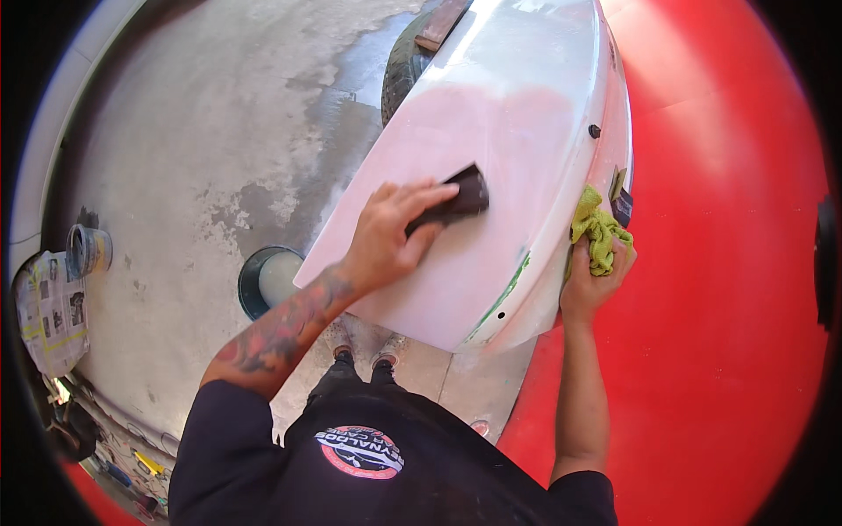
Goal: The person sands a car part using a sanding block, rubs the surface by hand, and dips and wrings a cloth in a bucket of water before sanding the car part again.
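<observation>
My left hand (395,230) is closed on a folded piece of black sandpaper (469,193), pressed to the pinkish-white face of a car body panel (421,289). Its fingers stretch forward over the sandpaper, and the thumb sits below. At the panel's right edge my right hand (598,279) grips a crumpled yellow-green cloth (596,230). A green streak (504,298) shows along the panel's lower right side, near a small dark hole. What the panel rests on is mostly hidden beneath it.
A dark bucket (263,279) of cloudy liquid stands on the concrete floor left of the panel. Behind the panel is a tyre (403,74). A large red car surface (719,263) fills the right side. Farther left are a clear tub (89,250) and newspaper (54,307).
</observation>
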{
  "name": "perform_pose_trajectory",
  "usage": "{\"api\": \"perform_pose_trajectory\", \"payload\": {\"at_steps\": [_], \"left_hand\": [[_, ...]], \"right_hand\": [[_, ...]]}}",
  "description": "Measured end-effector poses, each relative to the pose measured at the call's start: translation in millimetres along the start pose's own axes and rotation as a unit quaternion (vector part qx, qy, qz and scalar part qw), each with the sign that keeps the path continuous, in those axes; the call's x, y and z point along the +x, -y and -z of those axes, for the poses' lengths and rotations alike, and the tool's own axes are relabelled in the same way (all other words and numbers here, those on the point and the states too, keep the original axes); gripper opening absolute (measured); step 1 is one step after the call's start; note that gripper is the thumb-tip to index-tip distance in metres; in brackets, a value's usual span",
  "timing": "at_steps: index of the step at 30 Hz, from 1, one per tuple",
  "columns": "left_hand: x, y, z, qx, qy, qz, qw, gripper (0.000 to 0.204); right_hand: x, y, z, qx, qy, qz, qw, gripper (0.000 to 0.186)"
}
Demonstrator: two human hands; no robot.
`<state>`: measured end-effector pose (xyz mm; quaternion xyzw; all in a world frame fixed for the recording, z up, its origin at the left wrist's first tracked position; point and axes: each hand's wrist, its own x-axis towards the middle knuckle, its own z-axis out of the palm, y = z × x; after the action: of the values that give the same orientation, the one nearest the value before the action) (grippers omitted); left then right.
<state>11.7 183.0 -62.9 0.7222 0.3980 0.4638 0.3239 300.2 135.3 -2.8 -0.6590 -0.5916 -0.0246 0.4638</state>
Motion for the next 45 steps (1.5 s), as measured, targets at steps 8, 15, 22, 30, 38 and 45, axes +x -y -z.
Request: {"api": "perform_pose_trajectory", "payload": {"at_steps": [8,15,22,30,38,45], "left_hand": [[77,76,10,0.055,-0.056,0.042,0.996,0.043],[38,59,0,0.015,-0.043,0.052,0.998,0.042],[11,69,21,0.056,-0.043,0.076,0.995,0.045],[71,112,4,0.115,-0.063,0.139,0.982,0.042],[16,111,24,0.087,-0.059,0.16,0.981,0.043],[77,147,14,0.117,-0.072,0.134,0.981,0.042]], "right_hand": [[-2,8,-7,-0.016,0.021,0.022,0.999,0.021],[-1,-6,2,-0.02,0.003,0.009,1.0,0.023],[-2,0,2,-0.03,0.026,0.03,0.999,0.02],[0,1,0,-0.007,0.017,-0.002,1.0,0.02],[-1,5,-1,-0.03,0.029,0.048,0.998,0.021],[-2,-1,-4,0.003,0.025,0.008,1.0,0.026]]}}
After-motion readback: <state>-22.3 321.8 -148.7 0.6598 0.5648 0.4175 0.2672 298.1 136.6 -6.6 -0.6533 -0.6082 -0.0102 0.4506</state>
